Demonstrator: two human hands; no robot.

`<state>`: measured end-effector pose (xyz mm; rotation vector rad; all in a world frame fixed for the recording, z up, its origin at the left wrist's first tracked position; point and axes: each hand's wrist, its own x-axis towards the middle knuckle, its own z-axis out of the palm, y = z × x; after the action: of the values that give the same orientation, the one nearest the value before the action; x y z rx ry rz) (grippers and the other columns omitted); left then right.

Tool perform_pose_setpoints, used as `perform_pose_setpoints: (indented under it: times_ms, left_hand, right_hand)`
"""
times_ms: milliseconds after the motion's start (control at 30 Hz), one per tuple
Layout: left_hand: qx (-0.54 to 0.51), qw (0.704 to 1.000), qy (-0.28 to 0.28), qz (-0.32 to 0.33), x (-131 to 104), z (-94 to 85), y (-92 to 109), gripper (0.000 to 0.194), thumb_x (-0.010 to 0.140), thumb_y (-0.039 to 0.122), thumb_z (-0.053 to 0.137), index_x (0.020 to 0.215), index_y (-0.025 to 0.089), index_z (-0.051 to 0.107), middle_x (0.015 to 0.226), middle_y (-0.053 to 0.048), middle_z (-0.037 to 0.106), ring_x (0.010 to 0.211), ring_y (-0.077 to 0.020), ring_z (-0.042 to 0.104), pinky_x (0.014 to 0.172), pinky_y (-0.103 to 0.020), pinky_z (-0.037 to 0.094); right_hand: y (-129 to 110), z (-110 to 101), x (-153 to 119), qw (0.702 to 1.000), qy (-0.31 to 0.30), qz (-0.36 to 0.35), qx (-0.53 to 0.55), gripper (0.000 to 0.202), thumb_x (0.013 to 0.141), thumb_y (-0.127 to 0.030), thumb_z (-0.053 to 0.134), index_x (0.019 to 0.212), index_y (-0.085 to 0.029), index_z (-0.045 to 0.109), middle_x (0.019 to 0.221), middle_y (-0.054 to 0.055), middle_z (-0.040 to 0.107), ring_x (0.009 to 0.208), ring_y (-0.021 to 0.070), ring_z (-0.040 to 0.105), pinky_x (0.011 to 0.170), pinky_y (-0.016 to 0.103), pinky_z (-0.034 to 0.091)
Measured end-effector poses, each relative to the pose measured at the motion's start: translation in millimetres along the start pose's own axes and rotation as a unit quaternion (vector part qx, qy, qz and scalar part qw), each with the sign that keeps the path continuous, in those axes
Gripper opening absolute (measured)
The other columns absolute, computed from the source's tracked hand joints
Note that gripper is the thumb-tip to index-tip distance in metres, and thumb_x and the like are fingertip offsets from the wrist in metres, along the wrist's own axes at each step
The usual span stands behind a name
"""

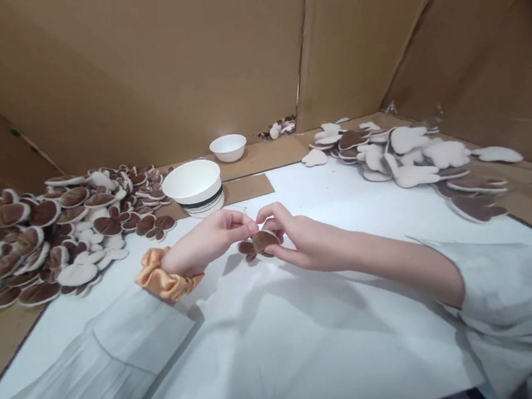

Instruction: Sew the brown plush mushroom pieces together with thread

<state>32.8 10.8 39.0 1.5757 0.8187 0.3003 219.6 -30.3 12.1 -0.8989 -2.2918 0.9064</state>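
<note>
A small brown plush piece [264,241] with a pale edge and rounded lobes is held above the white table. My right hand [300,240] grips it, thumb in front and fingers curled behind its top edge. Just left of it, my left hand [215,236] is closed in a pinch, its fingertips meeting at the piece's upper edge. What lies between those fingertips is too small to make out. An orange scrunchie [165,275] circles my left wrist. Beyond my left hand stands a white paper bowl [194,187] with dark bands.
A heap of brown and white plush pieces [75,224] spreads across the left. Mostly pale, larger pieces [407,154] are piled at the right. A smaller white bowl [228,148] sits at the back by the cardboard wall [140,67]. White sheeting [308,346] covers the table.
</note>
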Motion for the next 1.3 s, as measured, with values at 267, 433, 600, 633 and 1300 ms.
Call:
perform_pose_setpoints:
  times_ms: [267,433,600,633,1300]
  left_hand:
    - [0.165,0.964,0.202,0.06,-7.3,18.4,6.8,0.025,0.085,0.034,0.043,0.068,0.016,0.05,0.062,-0.001,0.057,0.064,-0.0148,0.054,0.064,-0.027,0.04]
    - [0.389,0.823,0.369,0.184,-6.5,31.1,-3.7,0.018,0.083,0.025,0.047,0.069,0.017,0.056,0.085,-0.006,0.057,0.091,-0.0215,0.047,0.085,-0.038,0.034]
    - [0.516,0.656,0.482,0.268,-3.3,45.3,-21.7,0.009,0.08,0.023,0.054,0.076,0.017,0.059,0.09,-0.011,0.054,0.092,-0.0253,0.041,0.082,-0.04,0.031]
    - [0.524,0.64,0.487,0.281,-2.8,46.6,-24.4,0.008,0.079,0.024,0.055,0.076,0.017,0.06,0.089,-0.011,0.054,0.092,-0.0255,0.041,0.083,-0.04,0.031]
    - [0.185,0.875,0.398,0.202,3.4,23.8,-32.5,0.022,0.086,0.033,0.043,0.094,0.018,0.057,0.089,-0.004,0.058,0.077,-0.0159,0.05,0.073,-0.028,0.039]
  right_hand:
    - [4.8,-0.9,3.2,0.995,0.096,0.017,0.014,0.024,0.085,-0.02,0.042,0.103,-0.021,0.027,0.078,0.001,0.059,0.07,0.0129,0.055,0.064,0.026,0.041]
    - [4.6,-0.3,3.8,0.983,0.17,0.043,0.049,0.024,0.083,-0.022,0.047,0.101,-0.021,0.031,0.075,0.0,0.058,0.068,0.0136,0.056,0.063,0.027,0.042]
    - [3.1,5.7,3.3,0.956,0.259,0.048,0.128,0.02,0.079,-0.025,0.055,0.09,-0.021,0.038,0.082,0.002,0.059,0.071,0.0133,0.059,0.068,0.03,0.048]
    - [2.5,6.9,3.3,0.949,0.271,0.049,0.154,0.021,0.078,-0.025,0.057,0.088,-0.021,0.038,0.083,0.002,0.059,0.073,0.0136,0.06,0.068,0.03,0.049]
    - [-3.6,7.8,6.5,0.895,0.268,0.041,0.354,0.029,0.076,-0.022,0.061,0.095,-0.022,0.04,0.088,0.0,0.054,0.074,0.0124,0.062,0.067,0.029,0.052]
